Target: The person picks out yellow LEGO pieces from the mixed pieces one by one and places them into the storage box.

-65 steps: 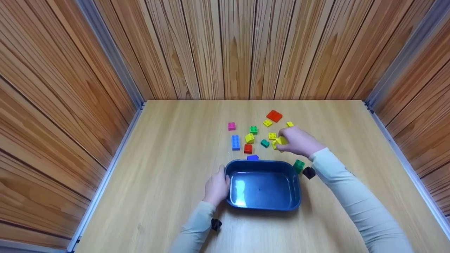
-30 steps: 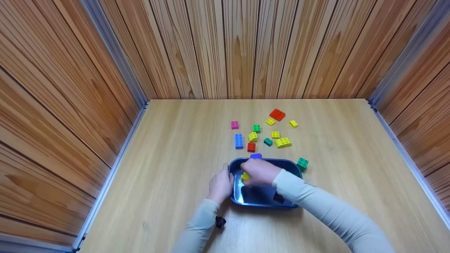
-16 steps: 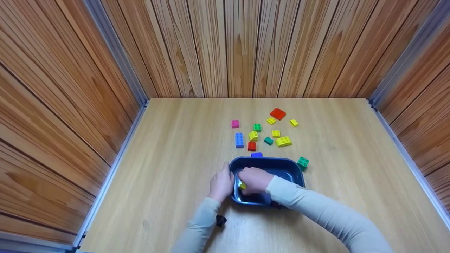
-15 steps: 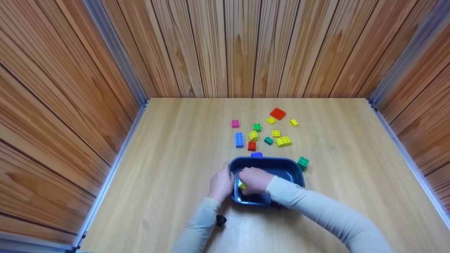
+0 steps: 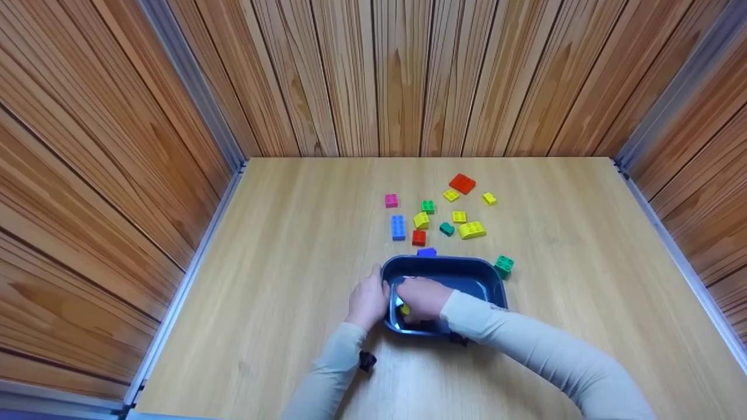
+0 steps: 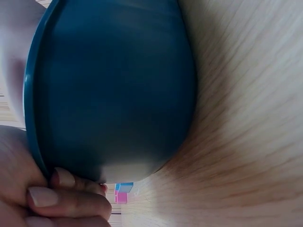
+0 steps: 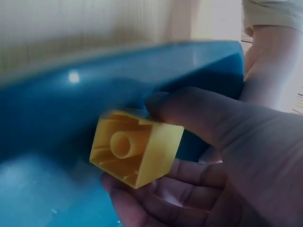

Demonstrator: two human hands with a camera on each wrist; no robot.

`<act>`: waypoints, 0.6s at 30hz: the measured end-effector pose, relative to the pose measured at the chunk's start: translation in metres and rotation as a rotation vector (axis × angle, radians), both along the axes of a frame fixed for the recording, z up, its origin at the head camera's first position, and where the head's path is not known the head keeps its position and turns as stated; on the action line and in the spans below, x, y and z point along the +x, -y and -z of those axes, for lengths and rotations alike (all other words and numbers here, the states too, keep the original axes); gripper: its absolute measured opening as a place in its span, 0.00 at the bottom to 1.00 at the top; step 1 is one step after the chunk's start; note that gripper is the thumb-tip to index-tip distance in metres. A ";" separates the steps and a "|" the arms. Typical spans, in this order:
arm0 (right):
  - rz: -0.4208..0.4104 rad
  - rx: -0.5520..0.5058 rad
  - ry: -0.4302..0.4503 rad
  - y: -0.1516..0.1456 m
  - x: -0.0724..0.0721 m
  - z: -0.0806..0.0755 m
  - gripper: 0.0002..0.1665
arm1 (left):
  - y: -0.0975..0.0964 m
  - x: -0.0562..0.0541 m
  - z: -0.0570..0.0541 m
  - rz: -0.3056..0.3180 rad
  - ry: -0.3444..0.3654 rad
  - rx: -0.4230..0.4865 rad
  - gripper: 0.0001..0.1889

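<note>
The dark blue plastic tub (image 5: 467, 268) stands on the table with my left hand (image 5: 367, 300) gripping its left rim. In the left wrist view, curled fingers (image 6: 71, 203) lie at the rim of the tub wall (image 6: 113, 90). My right hand (image 5: 423, 298) is down inside the tub near its left end. It holds a yellow toy building brick (image 5: 404, 310). The right wrist view shows this yellow brick (image 7: 161, 151) between thumb and fingers, its hollow underside with a round tube facing the camera. Part of the tub floor is hidden under the right hand and forearm.
Beyond the tub lie several loose bricks, among them a long blue one (image 5: 398, 227), a red one (image 5: 419, 237), a yellow arched one (image 5: 471, 230) and a flat red one (image 5: 462, 184). A purple-blue brick (image 5: 426, 252) and a green brick (image 5: 504, 266) sit close against the tub.
My right hand has carried the yellow brick from among the loose bricks leftward and down into the tub. Over the last half second it barely moves. My left hand stays on the rim.
</note>
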State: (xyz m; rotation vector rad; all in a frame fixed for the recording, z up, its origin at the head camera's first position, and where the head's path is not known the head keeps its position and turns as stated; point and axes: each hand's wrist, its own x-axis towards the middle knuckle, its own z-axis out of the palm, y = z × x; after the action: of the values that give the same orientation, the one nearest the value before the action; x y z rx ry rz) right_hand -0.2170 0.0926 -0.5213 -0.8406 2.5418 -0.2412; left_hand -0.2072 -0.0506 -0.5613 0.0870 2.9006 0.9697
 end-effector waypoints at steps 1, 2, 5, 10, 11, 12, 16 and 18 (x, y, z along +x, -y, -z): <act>0.000 0.001 -0.002 0.000 0.001 0.001 0.16 | -0.001 0.000 0.000 -0.004 0.003 0.001 0.25; -0.001 0.001 -0.006 0.000 0.002 0.001 0.17 | -0.001 -0.001 0.000 -0.005 0.003 0.001 0.25; -0.003 -0.004 -0.015 0.000 0.004 0.003 0.18 | -0.001 0.000 0.001 -0.007 -0.008 0.001 0.24; -0.016 -0.002 -0.041 -0.002 0.006 0.005 0.19 | -0.001 0.000 0.002 -0.002 -0.033 -0.009 0.23; -0.017 -0.002 -0.046 -0.002 0.006 0.006 0.19 | -0.001 0.001 0.002 -0.003 -0.038 -0.009 0.23; -0.017 -0.001 -0.050 -0.002 0.007 0.006 0.20 | -0.002 0.001 0.002 -0.002 -0.049 -0.013 0.23; -0.012 0.003 -0.064 -0.004 0.008 0.005 0.24 | -0.001 0.002 0.004 -0.003 -0.121 -0.019 0.21; 0.008 0.001 -0.054 -0.005 0.008 0.003 0.25 | 0.000 0.003 0.004 -0.003 -0.162 -0.025 0.20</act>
State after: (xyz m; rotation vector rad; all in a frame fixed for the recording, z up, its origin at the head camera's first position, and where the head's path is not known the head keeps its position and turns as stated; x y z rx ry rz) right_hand -0.2089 0.0978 -0.5246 -0.8484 2.5958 -0.2222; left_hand -0.2044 -0.0506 -0.5658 0.1673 3.0585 0.9701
